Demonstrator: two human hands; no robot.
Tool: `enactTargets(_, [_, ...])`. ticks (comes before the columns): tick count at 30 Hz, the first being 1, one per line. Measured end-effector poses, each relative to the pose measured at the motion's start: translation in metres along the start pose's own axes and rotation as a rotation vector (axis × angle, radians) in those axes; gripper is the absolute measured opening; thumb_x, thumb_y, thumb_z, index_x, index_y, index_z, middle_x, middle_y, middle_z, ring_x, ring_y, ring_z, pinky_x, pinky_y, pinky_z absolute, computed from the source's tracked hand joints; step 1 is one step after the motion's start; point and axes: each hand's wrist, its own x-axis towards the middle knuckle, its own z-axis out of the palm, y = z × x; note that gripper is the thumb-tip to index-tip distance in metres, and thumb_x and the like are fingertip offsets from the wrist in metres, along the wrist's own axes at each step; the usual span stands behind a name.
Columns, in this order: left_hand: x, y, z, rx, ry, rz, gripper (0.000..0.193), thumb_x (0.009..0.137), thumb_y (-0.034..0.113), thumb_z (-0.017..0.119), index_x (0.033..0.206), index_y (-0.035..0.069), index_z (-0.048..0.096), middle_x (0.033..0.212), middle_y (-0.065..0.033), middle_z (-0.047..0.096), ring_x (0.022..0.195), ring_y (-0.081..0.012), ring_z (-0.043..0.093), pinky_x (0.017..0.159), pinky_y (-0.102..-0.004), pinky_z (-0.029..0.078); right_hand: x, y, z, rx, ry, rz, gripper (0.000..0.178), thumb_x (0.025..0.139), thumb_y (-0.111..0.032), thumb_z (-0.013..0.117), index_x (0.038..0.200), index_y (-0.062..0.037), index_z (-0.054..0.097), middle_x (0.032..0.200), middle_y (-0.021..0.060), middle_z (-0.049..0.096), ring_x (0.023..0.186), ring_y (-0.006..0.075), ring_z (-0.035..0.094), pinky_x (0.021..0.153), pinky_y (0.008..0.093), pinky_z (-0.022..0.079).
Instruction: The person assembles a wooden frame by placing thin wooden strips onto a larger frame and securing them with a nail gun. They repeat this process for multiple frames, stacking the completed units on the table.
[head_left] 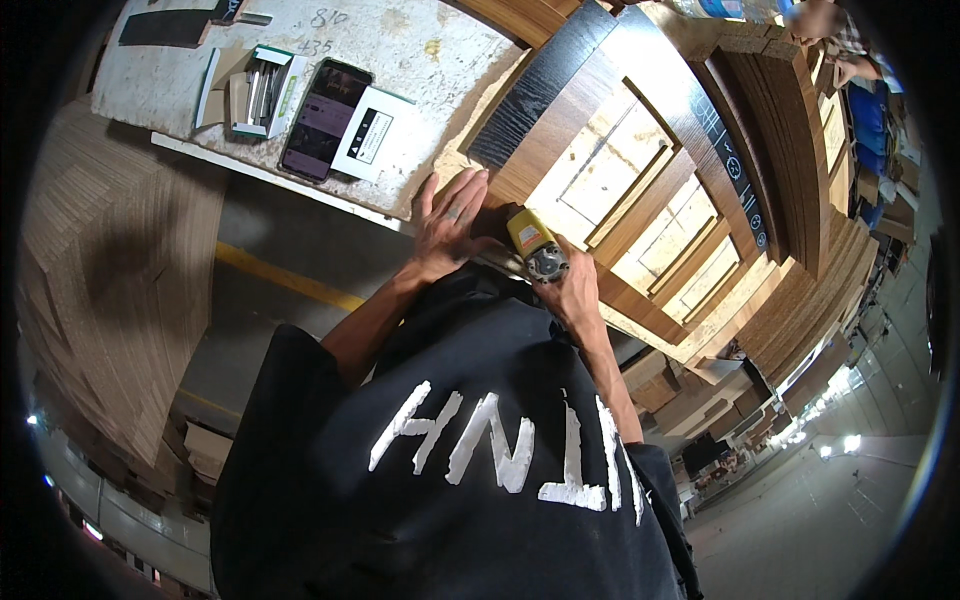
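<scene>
My left hand (pixel 448 222) lies flat, fingers spread, on the near corner of a wooden panel (pixel 545 140) with a dark edge strip. My right hand (pixel 568 290) grips a small yellow power tool (pixel 534 243) with a grey round end, held against the panel's near edge right beside my left hand. The panel rests on a workbench and has pale recessed frames (pixel 640 190) across its face. My black shirt with white lettering fills the lower middle of the view.
On the pale benchtop (pixel 420 45) to the left lie a dark phone (pixel 324 118), a white card (pixel 372 134) and an open box of metal pieces (pixel 262 92). Stacked wooden boards (pixel 800 270) stand at right. Another person (pixel 850 60) works at top right.
</scene>
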Motion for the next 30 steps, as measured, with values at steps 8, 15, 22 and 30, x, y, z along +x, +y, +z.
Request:
enactTargets(8, [-0.001, 0.002, 0.000, 0.042, 0.025, 0.003, 0.091, 0.082, 0.057, 0.071, 0.150, 0.003, 0.045, 0.159, -0.0078, 0.045, 0.149, -0.0238, 0.038, 0.123, -0.0556, 0.016, 0.002, -0.011, -0.008, 0.020, -0.030, -0.045, 0.073, 0.065, -0.008, 0.078, 0.136, -0.0024, 0.059, 0.096, 0.0266, 0.072, 0.091, 0.0445, 0.069, 0.087, 0.0467, 0.055])
enactTargets(15, [-0.002, -0.002, 0.004, 0.067, 0.001, -0.013, 0.093, 0.079, 0.061, 0.069, 0.147, 0.003, 0.046, 0.158, -0.0070, 0.045, 0.149, -0.0228, 0.038, 0.123, -0.0572, 0.016, 0.011, -0.034, -0.006, -0.051, -0.010, -0.064, 0.070, 0.067, -0.008, 0.075, 0.135, -0.0010, 0.061, 0.101, 0.0273, 0.073, 0.095, 0.0434, 0.070, 0.090, 0.0459, 0.055])
enactTargets(22, [-0.002, -0.002, 0.008, 0.079, 0.078, 0.023, 0.091, 0.082, 0.065, 0.065, 0.147, 0.004, 0.046, 0.157, -0.0065, 0.046, 0.148, -0.0221, 0.039, 0.122, -0.0569, 0.018, 0.006, -0.043, -0.006, -0.105, 0.009, -0.013, 0.066, 0.067, -0.007, 0.075, 0.131, 0.0025, 0.062, 0.105, 0.0296, 0.071, 0.101, 0.0444, 0.069, 0.092, 0.0476, 0.054])
enactTargets(30, [0.003, 0.003, 0.000, 0.150, 0.022, 0.014, 0.104, 0.075, 0.065, 0.077, 0.149, 0.000, 0.043, 0.157, -0.0079, 0.045, 0.150, -0.0231, 0.036, 0.124, -0.0555, 0.016, -0.031, 0.022, -0.012, 0.108, 0.061, -0.013, 0.056, 0.076, -0.014, 0.077, 0.127, 0.0036, 0.062, 0.099, 0.0275, 0.073, 0.094, 0.0407, 0.072, 0.085, 0.0441, 0.055])
